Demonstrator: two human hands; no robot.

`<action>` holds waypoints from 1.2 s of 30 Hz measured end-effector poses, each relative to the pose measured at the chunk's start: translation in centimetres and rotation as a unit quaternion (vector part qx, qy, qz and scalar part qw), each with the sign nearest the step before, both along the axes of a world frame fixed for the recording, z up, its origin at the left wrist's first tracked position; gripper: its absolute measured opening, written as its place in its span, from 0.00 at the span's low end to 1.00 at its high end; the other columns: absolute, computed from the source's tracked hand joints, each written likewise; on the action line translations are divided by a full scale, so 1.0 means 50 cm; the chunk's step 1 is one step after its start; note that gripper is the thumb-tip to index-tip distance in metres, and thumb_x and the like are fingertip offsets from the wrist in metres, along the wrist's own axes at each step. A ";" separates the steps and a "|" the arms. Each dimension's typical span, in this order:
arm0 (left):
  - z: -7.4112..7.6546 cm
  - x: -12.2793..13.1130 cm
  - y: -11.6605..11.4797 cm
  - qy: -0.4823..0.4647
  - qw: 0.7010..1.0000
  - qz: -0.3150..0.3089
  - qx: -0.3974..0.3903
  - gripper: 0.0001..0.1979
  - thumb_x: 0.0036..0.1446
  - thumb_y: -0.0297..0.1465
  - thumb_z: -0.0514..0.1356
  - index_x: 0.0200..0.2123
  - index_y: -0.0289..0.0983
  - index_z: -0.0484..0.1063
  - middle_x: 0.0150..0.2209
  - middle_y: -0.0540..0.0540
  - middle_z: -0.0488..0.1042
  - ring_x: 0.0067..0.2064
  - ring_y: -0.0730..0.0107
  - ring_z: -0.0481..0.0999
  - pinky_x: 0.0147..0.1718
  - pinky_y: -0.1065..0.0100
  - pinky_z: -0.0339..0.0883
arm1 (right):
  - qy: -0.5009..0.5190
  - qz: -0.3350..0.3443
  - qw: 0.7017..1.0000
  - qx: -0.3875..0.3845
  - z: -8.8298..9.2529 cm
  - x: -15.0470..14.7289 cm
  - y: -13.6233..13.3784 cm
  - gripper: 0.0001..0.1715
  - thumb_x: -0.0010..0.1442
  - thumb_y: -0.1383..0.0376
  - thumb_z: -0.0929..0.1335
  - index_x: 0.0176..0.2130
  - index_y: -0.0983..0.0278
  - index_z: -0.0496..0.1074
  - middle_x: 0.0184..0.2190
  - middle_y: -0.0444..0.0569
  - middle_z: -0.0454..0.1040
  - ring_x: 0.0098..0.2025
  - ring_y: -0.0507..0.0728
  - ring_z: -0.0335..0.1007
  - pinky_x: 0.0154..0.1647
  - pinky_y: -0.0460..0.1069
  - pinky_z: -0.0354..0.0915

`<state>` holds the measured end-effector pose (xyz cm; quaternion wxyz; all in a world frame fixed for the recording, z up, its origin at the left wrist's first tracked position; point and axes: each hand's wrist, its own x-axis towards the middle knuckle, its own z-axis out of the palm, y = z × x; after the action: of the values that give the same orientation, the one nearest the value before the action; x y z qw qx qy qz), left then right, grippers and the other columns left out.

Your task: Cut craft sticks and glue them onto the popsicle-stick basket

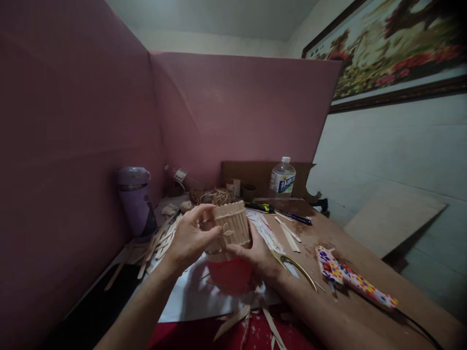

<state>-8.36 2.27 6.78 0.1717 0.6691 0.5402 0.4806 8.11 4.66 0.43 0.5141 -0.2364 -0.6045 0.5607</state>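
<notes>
Gripping w/ both hands: L hand (188, 238) wrapped round left side of craft-stick cup (232, 224), R hand (257, 253) closed under its lower right edge. Held roughly upright, mid-frame, above counter (365, 253), over red object (229, 276) and white sheet (193, 296). Just right of R hand: gold-handled scissors (296, 266). Further right: patterned corded tool (352, 279). Behind scissors: loose sticks (289, 234). At back: water bottle (282, 179), twine (220, 196). Far left: purple tumbler (135, 200).
</notes>
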 end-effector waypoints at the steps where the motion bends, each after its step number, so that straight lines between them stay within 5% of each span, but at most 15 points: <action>1: -0.001 0.000 0.001 0.009 1.000 0.004 0.006 0.18 0.43 0.30 0.60 0.41 0.37 0.70 0.38 0.47 0.75 0.38 0.67 0.74 0.39 0.64 0.68 | 0.002 0.004 1.000 0.000 0.000 -0.001 -0.001 0.43 0.45 0.62 0.74 0.55 0.60 0.54 0.51 0.53 0.67 0.52 0.61 0.65 0.51 0.56 0.62; 9: -0.007 -0.005 0.006 -0.002 1.000 -0.004 -0.007 0.14 0.47 0.35 0.59 0.38 0.38 0.71 0.30 0.50 0.74 0.31 0.70 0.73 0.30 0.69 0.68 | 0.005 0.009 1.000 -0.011 0.001 -0.002 -0.005 0.45 0.44 0.62 0.75 0.56 0.59 0.52 0.54 0.53 0.65 0.54 0.61 0.63 0.52 0.56 0.61; 14: -0.012 -0.005 0.010 -0.086 0.996 -0.032 0.007 0.22 0.49 0.37 0.58 0.48 0.38 0.69 0.48 0.43 0.72 0.46 0.63 0.72 0.41 0.64 0.67 | 0.007 0.000 1.000 -0.026 0.003 -0.002 -0.004 0.44 0.43 0.62 0.75 0.55 0.60 0.54 0.52 0.53 0.67 0.52 0.61 0.65 0.51 0.56 0.62; 18: -0.026 -0.002 0.021 -0.120 0.991 0.020 0.046 0.33 0.48 0.38 0.61 0.58 0.38 0.58 0.59 0.39 0.59 0.59 0.57 0.58 0.53 0.59 0.58 | 0.044 -0.009 0.998 -0.050 0.006 -0.003 -0.006 0.40 0.46 0.62 0.74 0.55 0.61 0.56 0.51 0.54 0.69 0.51 0.62 0.67 0.50 0.56 0.63; 21: -0.034 0.007 0.024 -0.172 0.983 0.060 -0.015 0.43 0.45 0.43 0.62 0.61 0.34 0.49 0.60 0.32 0.54 0.61 0.51 0.55 0.55 0.54 0.53 | 0.074 -0.016 0.995 -0.060 0.008 -0.003 -0.007 0.41 0.48 0.62 0.73 0.56 0.61 0.54 0.52 0.55 0.68 0.52 0.62 0.66 0.51 0.57 0.63; 25: -0.043 0.028 0.020 -0.233 0.966 0.007 -0.113 0.48 0.40 0.44 0.66 0.60 0.32 0.49 0.56 0.29 0.61 0.55 0.49 0.64 0.52 0.54 0.58 | 0.073 -0.030 0.995 -0.060 0.000 0.000 -0.001 0.44 0.49 0.61 0.72 0.58 0.60 0.50 0.53 0.55 0.67 0.51 0.62 0.66 0.51 0.57 0.63; 28: -0.050 0.038 0.018 -0.254 0.959 -0.057 -0.112 0.47 0.38 0.41 0.68 0.59 0.36 0.50 0.52 0.34 0.67 0.51 0.54 0.70 0.49 0.58 0.63 | 0.029 -0.043 0.997 -0.048 -0.013 0.002 0.005 0.43 0.49 0.58 0.72 0.58 0.59 0.51 0.53 0.54 0.67 0.52 0.61 0.66 0.52 0.56 0.62; 36: -0.042 0.024 0.017 -0.230 0.966 -0.069 -0.095 0.50 0.37 0.35 0.69 0.60 0.37 0.46 0.53 0.37 0.66 0.49 0.57 0.71 0.48 0.60 0.65 | -0.051 -0.068 0.996 0.021 -0.027 0.002 0.011 0.33 0.54 0.47 0.65 0.52 0.65 0.62 0.51 0.57 0.68 0.52 0.62 0.65 0.52 0.56 0.61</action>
<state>-7.18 3.12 4.70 0.3867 0.5569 0.4821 0.5548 8.20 5.23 -0.94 0.5244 -0.2946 -0.6239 0.4989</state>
